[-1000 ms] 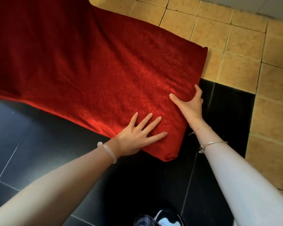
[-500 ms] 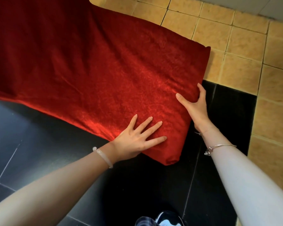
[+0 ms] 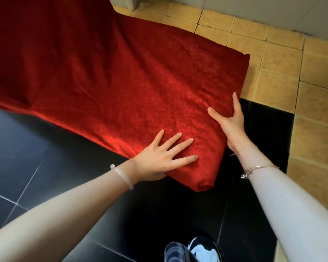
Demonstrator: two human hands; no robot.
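My two hands on a dark red, velvety cloth (image 3: 121, 82) that is drawn over a thick padded slab. The cloth fills the view from the centre out to 10 o'clock, and its rounded near corner points toward 5 o'clock above the glossy black floor tiles (image 3: 27, 148). My left hand (image 3: 159, 157) lies palm-down on the cloth just inside that corner, its fingers released, straight and fanned toward 2 o'clock, holding nothing. My right hand (image 3: 229, 125), at 2 o'clock from the left, straddles the cloth's side edge: the thumb rests on the top face and the forefinger runs straight along the edge toward 12 o'clock. Its other fingers are hidden past the edge, so I cannot tell whether they curl round the cloth. A pale translucent bangle (image 3: 123, 176) circles my left wrist and a thin silver bangle (image 3: 259, 168) my right forearm. Yellow-ochre square floor tiles (image 3: 273, 63) lie from 1 to 4 o'clock, and a black-and-white glossy shoe (image 3: 204, 250) is at 6 o'clock.
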